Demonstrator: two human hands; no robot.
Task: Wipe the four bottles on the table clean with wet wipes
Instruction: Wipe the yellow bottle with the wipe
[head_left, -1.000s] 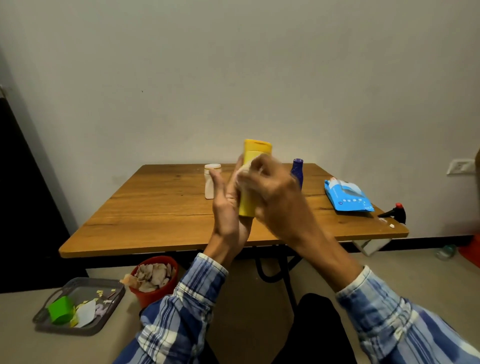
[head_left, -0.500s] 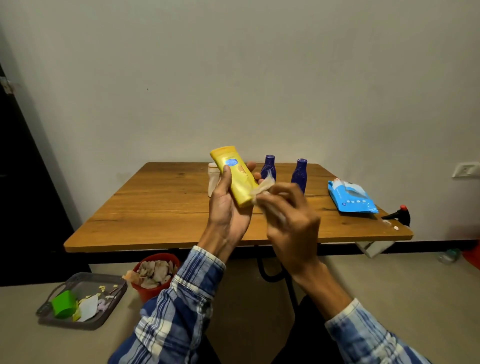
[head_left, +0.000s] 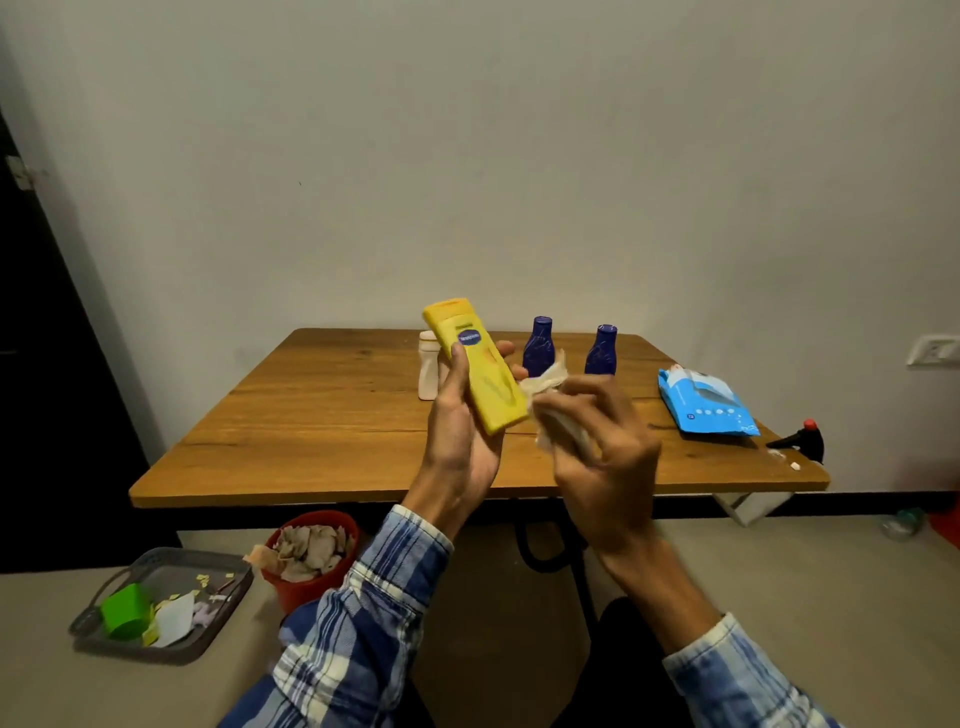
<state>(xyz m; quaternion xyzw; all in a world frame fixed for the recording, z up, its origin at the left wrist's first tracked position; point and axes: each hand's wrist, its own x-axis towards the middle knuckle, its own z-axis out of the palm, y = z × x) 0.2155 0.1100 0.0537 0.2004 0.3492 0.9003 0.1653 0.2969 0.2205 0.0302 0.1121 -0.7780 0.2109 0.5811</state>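
The left hand grips the tilted yellow bottle above the table's near edge — the right hand clutches a crumpled wipe, seemingly touching it.

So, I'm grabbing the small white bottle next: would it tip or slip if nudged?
The white bottle stands upright, tall and narrow, so a nudge near its cap would probably tip it. It looks like smooth plastic, so it is likely light, hardly fragile, and perhaps slippery in wet fingers.
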